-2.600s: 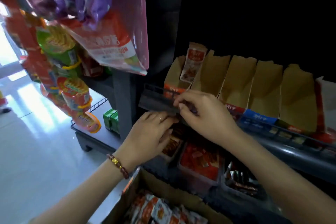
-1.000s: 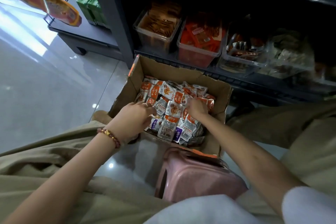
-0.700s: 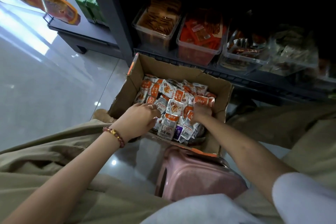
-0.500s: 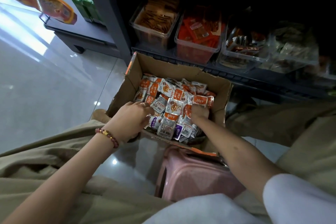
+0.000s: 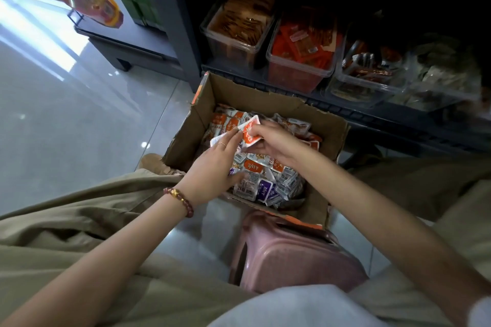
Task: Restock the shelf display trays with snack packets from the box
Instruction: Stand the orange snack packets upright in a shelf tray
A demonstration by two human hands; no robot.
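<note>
Far left, green cartons (image 5: 138,0) stood on a low rack, well apart from the work. The cardboard box (image 5: 239,93) sat on the floor just in front of the shelf, heaped with snack packets (image 5: 255,167). Over that heap the left hand (image 5: 212,170) lay with its fingers fairly straight and thumb spread, gripping nothing, its fingertips meeting the edge of an orange packet (image 5: 249,133). That packet was lifted clear of the pile, pinched between the thumb and curled fingers of the right hand (image 5: 276,141). It may have been gathering a second packet behind the first, but blur made that hard to judge. Up and to the right, the clear display trays (image 5: 300,64) waited on the shelf, part filled. The step looked like collecting a handful before the first transfer. To do it well, the left hand should steady the heap while the right squares several packets face to face, same way up. A firm pinch near their middles would keep the slippery foil from fanning out on the lift to the matching tray.
</note>
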